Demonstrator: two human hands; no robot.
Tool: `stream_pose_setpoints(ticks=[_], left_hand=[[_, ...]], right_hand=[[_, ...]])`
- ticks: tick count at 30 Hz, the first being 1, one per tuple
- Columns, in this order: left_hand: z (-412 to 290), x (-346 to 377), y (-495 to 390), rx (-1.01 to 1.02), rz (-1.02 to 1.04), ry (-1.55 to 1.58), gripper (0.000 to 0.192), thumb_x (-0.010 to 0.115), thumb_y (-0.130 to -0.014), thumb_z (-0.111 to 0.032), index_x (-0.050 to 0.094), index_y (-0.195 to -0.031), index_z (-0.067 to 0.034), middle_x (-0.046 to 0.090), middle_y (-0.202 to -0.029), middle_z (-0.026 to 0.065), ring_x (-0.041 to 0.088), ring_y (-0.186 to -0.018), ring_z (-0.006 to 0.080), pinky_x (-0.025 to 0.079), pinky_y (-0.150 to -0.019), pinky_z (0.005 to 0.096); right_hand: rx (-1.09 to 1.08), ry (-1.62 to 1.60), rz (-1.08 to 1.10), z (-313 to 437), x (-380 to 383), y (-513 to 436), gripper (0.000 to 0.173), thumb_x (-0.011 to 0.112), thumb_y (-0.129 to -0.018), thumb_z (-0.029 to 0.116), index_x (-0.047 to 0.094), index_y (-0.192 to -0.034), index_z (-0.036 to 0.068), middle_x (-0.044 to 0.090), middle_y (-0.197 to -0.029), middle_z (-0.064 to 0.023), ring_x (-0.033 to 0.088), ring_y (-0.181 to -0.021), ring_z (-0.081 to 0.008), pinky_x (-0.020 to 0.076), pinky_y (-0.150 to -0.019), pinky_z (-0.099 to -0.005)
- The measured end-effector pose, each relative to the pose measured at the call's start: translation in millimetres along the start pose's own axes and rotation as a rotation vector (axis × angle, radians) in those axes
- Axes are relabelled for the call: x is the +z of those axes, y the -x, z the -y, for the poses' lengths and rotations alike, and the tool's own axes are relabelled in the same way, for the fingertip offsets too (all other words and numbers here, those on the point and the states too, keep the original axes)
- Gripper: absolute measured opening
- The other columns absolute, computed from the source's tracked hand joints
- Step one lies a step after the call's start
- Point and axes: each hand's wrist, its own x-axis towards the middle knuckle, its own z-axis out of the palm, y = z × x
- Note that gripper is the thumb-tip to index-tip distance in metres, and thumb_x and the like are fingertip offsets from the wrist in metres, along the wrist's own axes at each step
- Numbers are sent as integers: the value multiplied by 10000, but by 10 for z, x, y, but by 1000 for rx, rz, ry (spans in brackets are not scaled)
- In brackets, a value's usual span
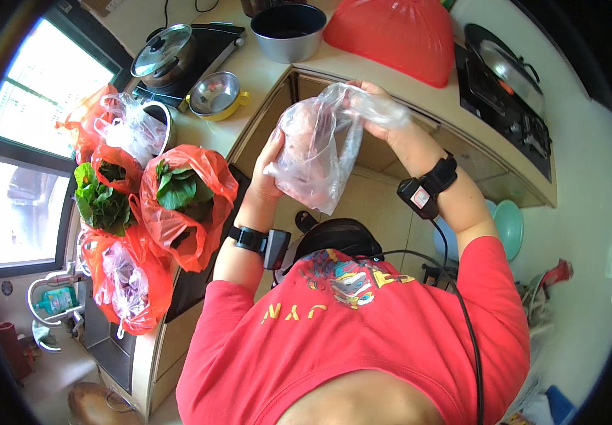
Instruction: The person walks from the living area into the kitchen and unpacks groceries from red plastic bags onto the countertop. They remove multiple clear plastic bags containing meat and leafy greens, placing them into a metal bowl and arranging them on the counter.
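Observation:
A clear plastic bag (311, 154) with pinkish contents, perhaps raw meat, hangs in front of my body. My left hand (268, 167) presses against its left side from below, thumb along the plastic. The gathered top and handles of the bag are in my right hand (374, 114), and loose plastic drapes over that wrist. Creased, shiny film keeps the contents from being clearly seen, and some fingers are hidden behind the bag. To the left, a red plastic bag (223, 183) with leafy greens (176, 188) stands on the counter.
More red bags (151, 303) and loose greens (98, 204) crowd the left counter near the sink (106, 340). Behind are a lidded pot (170, 58), a steel bowl (213, 95), a dark-lined pot (288, 40) and a red mesh food cover (396, 37). A gas stove (502, 117) is at right.

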Motion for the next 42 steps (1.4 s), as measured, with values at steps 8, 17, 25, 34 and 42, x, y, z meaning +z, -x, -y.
stream_pose_setpoints(ticks=[8, 17, 25, 34, 42], left_hand=[[-189, -208, -459, 134, -80, 461, 520, 402, -974, -412, 458, -1329, -36, 566, -1251, 156, 575, -1091, 320, 464, -952, 479], [-311, 25, -646, 628, -424, -292, 406, 514, -950, -201, 464, -1312, -25, 558, -1237, 104, 561, -1086, 211, 479, -937, 354], [-576, 506, -847, 890, -787, -875, 375, 537, -935, -300, 516, -1208, -43, 583, -1052, 55, 572, -938, 177, 483, -805, 315], [-951, -456, -784, 942, -565, -163, 521, 535, -923, -359, 453, -1313, -24, 580, -1182, 121, 598, -1021, 283, 507, -884, 429], [-1335, -1001, -1163, 804, -773, -183, 540, 324, -993, -445, 520, -1220, 4, 591, -1180, 145, 570, -1088, 277, 448, -966, 420]], right_hand=[[158, 394, 661, 636, 378, -889, 350, 561, -917, 240, 569, -1179, 9, 634, -1075, -70, 604, -959, -146, 475, -869, -284], [264, 542, 949, -138, 1148, -2121, 243, 659, -883, 184, 655, -1053, 11, 667, -959, -64, 614, -849, -118, 508, -766, -269], [692, 634, 1390, -688, 1053, -1997, 235, 689, -834, 243, 634, -1021, 112, 654, -839, 3, 601, -706, -104, 464, -550, -273], [-299, 531, 796, -309, 1082, -2211, 467, 633, -848, 411, 543, -1160, 75, 554, -934, -36, 527, -861, -145, 434, -701, -271], [-210, 572, 932, -241, 1386, -2333, 89, 569, -934, 125, 567, -981, 49, 587, -858, 8, 537, -801, -86, 445, -727, -244]])
